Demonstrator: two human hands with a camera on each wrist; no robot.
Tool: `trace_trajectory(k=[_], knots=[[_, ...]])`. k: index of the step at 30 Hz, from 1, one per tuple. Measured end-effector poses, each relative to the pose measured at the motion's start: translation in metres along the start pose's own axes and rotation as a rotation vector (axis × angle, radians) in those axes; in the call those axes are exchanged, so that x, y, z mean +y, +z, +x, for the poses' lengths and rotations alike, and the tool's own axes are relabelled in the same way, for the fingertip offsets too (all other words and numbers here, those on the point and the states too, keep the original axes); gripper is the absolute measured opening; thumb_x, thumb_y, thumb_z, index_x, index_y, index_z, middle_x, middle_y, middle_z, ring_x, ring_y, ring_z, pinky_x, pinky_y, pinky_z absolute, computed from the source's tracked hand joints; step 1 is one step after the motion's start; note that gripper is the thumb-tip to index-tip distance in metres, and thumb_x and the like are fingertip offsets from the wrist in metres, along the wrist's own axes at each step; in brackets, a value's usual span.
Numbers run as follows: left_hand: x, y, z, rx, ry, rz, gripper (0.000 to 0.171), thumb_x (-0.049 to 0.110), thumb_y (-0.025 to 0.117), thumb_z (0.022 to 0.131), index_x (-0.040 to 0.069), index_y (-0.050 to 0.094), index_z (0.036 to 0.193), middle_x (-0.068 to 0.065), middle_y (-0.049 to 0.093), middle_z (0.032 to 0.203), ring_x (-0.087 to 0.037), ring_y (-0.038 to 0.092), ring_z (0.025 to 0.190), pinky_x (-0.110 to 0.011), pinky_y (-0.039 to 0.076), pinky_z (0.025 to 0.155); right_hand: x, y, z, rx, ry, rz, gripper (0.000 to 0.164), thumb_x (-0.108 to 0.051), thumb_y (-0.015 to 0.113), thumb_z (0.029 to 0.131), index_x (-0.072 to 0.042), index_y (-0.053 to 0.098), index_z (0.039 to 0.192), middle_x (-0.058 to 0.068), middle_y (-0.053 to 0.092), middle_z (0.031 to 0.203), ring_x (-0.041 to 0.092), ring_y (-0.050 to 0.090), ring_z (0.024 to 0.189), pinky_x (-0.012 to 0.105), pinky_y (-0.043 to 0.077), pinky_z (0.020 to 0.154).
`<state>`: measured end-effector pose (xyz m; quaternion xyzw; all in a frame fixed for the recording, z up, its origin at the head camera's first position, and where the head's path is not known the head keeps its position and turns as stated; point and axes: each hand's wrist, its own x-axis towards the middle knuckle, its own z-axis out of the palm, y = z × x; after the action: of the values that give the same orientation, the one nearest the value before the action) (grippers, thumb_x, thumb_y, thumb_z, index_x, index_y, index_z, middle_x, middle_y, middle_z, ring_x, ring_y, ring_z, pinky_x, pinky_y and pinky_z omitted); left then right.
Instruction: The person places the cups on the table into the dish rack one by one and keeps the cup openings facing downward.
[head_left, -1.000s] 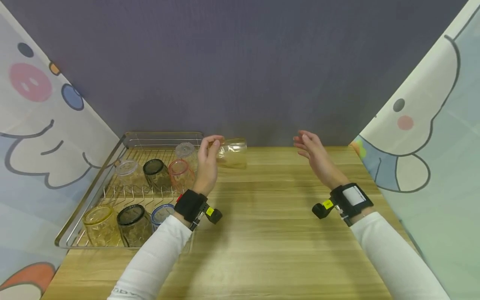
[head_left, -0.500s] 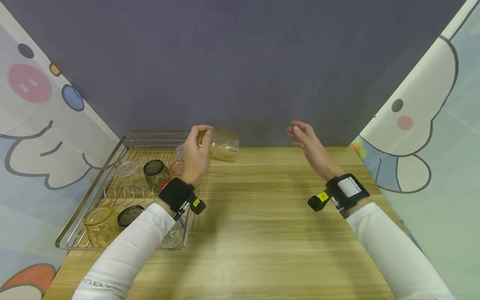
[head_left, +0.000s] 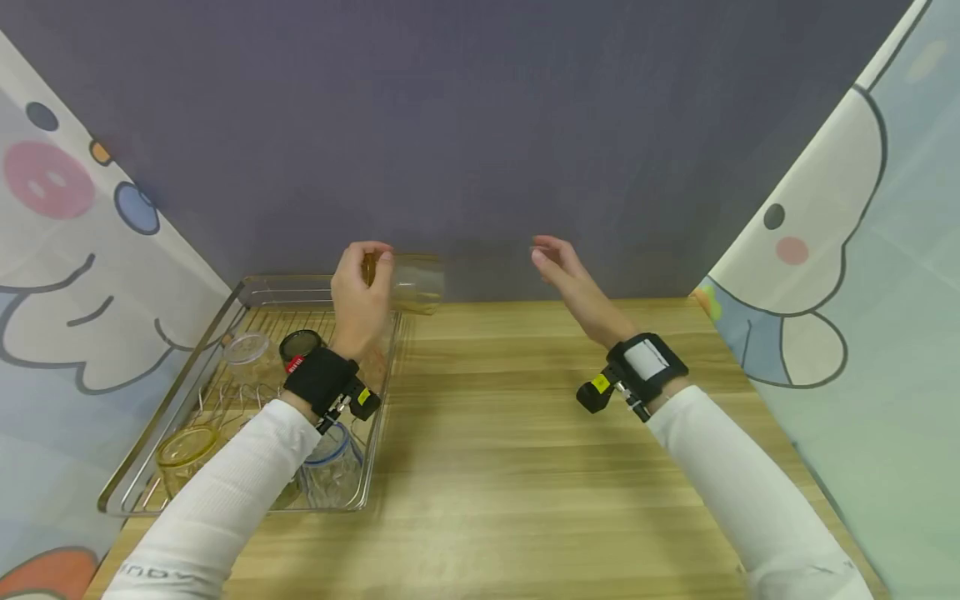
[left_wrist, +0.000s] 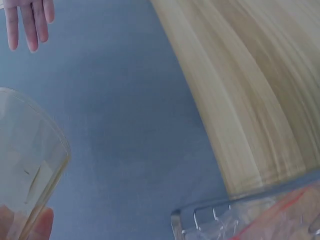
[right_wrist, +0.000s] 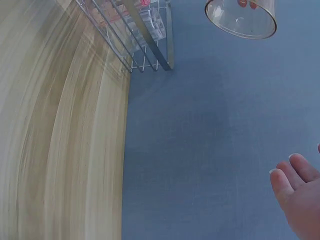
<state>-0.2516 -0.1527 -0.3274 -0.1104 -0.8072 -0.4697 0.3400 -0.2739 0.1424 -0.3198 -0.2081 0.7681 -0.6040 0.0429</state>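
Note:
My left hand (head_left: 362,292) grips one end of an amber-tinted drinking glass (head_left: 420,284). Tipped on its side, the glass is held in the air above the rack's back right corner, its free end to the right. In the left wrist view, the fingertips (left_wrist: 42,225) show at the glass (left_wrist: 30,150). The right wrist view shows the round rim of this glass (right_wrist: 242,20). Apart from it, to the right, my right hand (head_left: 572,282) hovers near the back wall with relaxed fingers and nothing in them.
A wire dish rack (head_left: 173,393) stands at left, holding several glasses. Among them are a clear glass (head_left: 246,354), a dark glass (head_left: 300,342), a yellow-rimmed glass (head_left: 187,454) and a blue-rimmed glass (head_left: 332,475). Behind the wooden table (head_left: 525,467) rises a grey wall (head_left: 465,142).
My left hand has moved left and a little up with the glass, over the rack's corner. My right hand has moved left and slightly up, still holding nothing.

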Motion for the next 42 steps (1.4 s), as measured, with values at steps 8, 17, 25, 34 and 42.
trace_trajectory(k=[8,17,25,34,42], knots=[[-0.013,-0.016,0.018,0.053,0.046,0.114,0.032,0.023,0.047,0.101,0.000,0.060,0.117,-0.016,0.050,0.094,-0.022,0.038,0.081,-0.036,0.028,0.077,-0.010,0.020,0.017,-0.042,-0.007,-0.094,0.064,-0.047,0.045,0.102,-0.019,0.021,0.155,0.008,0.025,0.159,0.027,0.026,0.149,0.052,0.025,0.121],[-0.036,-0.035,0.026,0.137,0.014,0.247,0.036,0.027,0.045,0.102,-0.002,0.059,0.117,-0.022,0.051,0.104,-0.033,0.042,0.086,-0.046,0.032,0.078,-0.003,0.046,0.024,-0.132,0.001,-0.268,0.075,-0.051,0.050,0.099,-0.018,0.016,0.157,0.008,0.019,0.164,0.023,0.019,0.153,0.047,0.020,0.125],[-0.049,-0.036,0.035,0.165,-0.099,0.335,0.042,0.034,0.041,0.102,-0.001,0.057,0.118,-0.023,0.052,0.111,-0.040,0.045,0.099,-0.053,0.036,0.090,0.003,0.075,0.029,-0.188,-0.027,-0.313,0.075,-0.048,0.050,0.100,-0.014,0.016,0.158,0.009,0.019,0.164,0.027,0.021,0.152,0.047,0.022,0.124],[-0.063,-0.036,0.035,0.170,-0.191,0.448,0.047,0.040,0.036,0.105,-0.001,0.051,0.123,-0.026,0.047,0.123,-0.045,0.043,0.112,-0.057,0.038,0.093,0.009,0.101,0.024,-0.299,-0.022,-0.345,0.076,-0.051,0.047,0.100,-0.015,0.013,0.158,0.008,0.015,0.165,0.028,0.019,0.152,0.049,0.022,0.123],[-0.079,-0.037,0.034,0.185,-0.291,0.471,0.049,0.042,0.037,0.105,-0.001,0.047,0.124,-0.028,0.043,0.128,-0.045,0.040,0.116,-0.058,0.040,0.091,0.015,0.104,0.022,-0.322,0.000,-0.376,0.075,-0.049,0.046,0.101,-0.011,0.014,0.157,0.012,0.017,0.164,0.032,0.023,0.151,0.050,0.024,0.123]])
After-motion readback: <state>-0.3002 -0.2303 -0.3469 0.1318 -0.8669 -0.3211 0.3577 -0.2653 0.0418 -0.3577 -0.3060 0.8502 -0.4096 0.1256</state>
